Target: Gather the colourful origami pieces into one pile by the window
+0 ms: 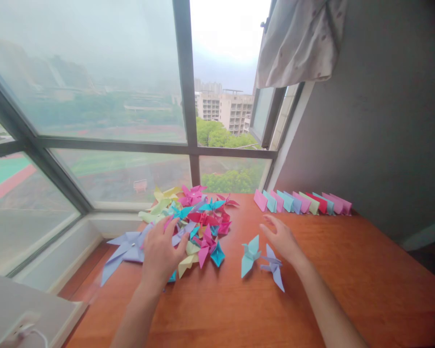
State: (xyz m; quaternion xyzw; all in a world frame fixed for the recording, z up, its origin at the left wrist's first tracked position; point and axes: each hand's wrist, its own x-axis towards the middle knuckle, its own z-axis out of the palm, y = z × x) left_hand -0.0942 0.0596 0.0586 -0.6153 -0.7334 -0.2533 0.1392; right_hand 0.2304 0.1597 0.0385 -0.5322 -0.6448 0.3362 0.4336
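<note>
Table (377,280): reddish-brown, before you
Left hand (163,249): fingers apart, at paper-crane pile (205,219)
Right hand (284,241): fingers apart, beside lavender crane (274,267)

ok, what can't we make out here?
All in the head view:
Paper directly behind the left hand: hidden by the hand.
Lower layers of the origami pile: covered by pieces on top.
Parts of the folded papers: overlapped by neighbours.
White cord: cut off by the bottom edge.
Building details: too small.

left hand (162,251): palm down, thumb (182,243) apart | right hand (282,239): fingers (272,221) loosely bent | bare forearms (321,292) extended forward
</note>
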